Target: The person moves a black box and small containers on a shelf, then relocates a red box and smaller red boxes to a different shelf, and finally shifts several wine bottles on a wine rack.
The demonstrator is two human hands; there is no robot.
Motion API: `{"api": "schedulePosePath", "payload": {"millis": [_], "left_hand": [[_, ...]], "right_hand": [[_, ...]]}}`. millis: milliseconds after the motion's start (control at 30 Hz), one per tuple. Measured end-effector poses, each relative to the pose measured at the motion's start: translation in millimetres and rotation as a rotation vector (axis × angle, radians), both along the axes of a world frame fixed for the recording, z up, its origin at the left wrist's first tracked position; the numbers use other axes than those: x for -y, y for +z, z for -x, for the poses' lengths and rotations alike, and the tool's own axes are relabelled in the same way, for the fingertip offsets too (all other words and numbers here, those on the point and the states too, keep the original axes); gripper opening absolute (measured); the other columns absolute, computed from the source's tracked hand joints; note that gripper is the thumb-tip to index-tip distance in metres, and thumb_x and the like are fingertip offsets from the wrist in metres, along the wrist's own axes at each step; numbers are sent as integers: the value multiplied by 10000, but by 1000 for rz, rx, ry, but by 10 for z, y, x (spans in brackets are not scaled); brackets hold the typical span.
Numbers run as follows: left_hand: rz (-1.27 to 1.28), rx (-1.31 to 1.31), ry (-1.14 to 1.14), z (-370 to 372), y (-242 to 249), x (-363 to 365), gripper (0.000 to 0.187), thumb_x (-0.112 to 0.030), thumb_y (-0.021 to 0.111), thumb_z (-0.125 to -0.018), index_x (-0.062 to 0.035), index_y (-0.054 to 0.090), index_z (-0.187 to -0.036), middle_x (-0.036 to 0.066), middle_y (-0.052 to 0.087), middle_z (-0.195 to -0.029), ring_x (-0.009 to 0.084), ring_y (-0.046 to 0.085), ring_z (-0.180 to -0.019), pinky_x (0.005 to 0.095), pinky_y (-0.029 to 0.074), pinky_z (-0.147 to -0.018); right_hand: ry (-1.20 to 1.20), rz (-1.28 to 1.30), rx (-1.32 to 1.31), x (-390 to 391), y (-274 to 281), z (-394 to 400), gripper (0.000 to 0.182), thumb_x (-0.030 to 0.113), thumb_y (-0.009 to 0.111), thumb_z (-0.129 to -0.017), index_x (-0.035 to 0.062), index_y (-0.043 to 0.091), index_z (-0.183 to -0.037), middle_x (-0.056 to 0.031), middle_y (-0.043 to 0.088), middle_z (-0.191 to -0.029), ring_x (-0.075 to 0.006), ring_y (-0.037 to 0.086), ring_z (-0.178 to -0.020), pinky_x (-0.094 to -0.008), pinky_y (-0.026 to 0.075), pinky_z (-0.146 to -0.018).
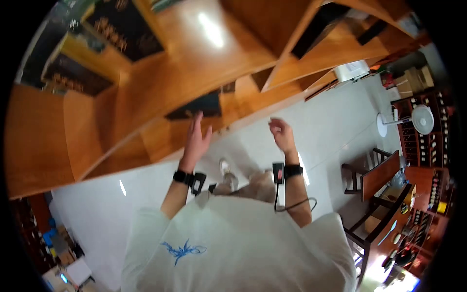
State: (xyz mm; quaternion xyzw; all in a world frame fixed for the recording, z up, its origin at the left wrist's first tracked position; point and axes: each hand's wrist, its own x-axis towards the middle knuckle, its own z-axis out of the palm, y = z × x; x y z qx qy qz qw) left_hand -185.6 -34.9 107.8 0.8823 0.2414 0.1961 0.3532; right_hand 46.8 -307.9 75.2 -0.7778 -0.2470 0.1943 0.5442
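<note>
My left hand is raised in front of the wooden shelf unit, thumb apart from the stretched fingers, holding nothing. Beyond its fingertips, a dark flat box lies on a lower shelf; I see no clear contact. My right hand hovers over the pale floor, right of the left one. Its fingers are loosely bent, and nothing shows in them. Both wrists wear black straps with small devices, and a cable loops from the right device.
Dark boxes with gold lettering stand on the upper shelf at left. A white fan, a wooden table and bottle racks are at right. A white device sits by the shelf's far end.
</note>
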Motion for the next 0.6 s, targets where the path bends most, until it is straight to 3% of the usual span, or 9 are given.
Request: {"api": "schedulePosePath", "payload": {"millis": [133,233,333,467,600], "left_hand": [[91,33,-195,-504,406,525,486,-163,652,-998,-3,491,-1428,238,548,-1454,408,523,-1361,443,429,-1134],[370,-79,-285,-824,821,1010,429,-125,651,-986,-19,525,-1382,210,594,-1382,388,573,-1295,433,457,-1085],[162,36,-409,-1214,945,1341,406,-94,646,-975,-25,544,-1362,188,618,-1348,368,599,-1260,420,478,-1046],[173,159,-434,-1790,1109,1870,369,-63,648,-964,-17,586,-1324,183,647,-1321,355,614,-1256,406,487,-1063],[340,192,-420,-2401,1045,2355,338,-44,621,-1000,1,588,-1333,148,656,-1331,275,615,-1277,373,475,-1091]], "right_hand": [[-221,-18,-54,716,206,-211,284,12,645,-957,-8,672,-1239,-134,769,-1061,-204,736,-1004,-341,588,-872],[-318,-45,-71,1231,307,-342,298,-39,574,-951,-42,656,-1238,-133,769,-1058,-200,727,-1007,-324,567,-931],[-382,-84,-107,1667,325,-507,297,-45,560,-943,-62,653,-1224,-137,765,-1040,-199,724,-986,-323,566,-931],[-489,-170,-153,2376,254,-731,264,-45,579,-946,-56,671,-1194,-136,769,-1009,-199,731,-958,-326,577,-898],[-621,-191,-164,3066,202,-1047,250,-50,568,-943,-63,674,-1169,-141,767,-993,-198,731,-939,-328,582,-896]]}}
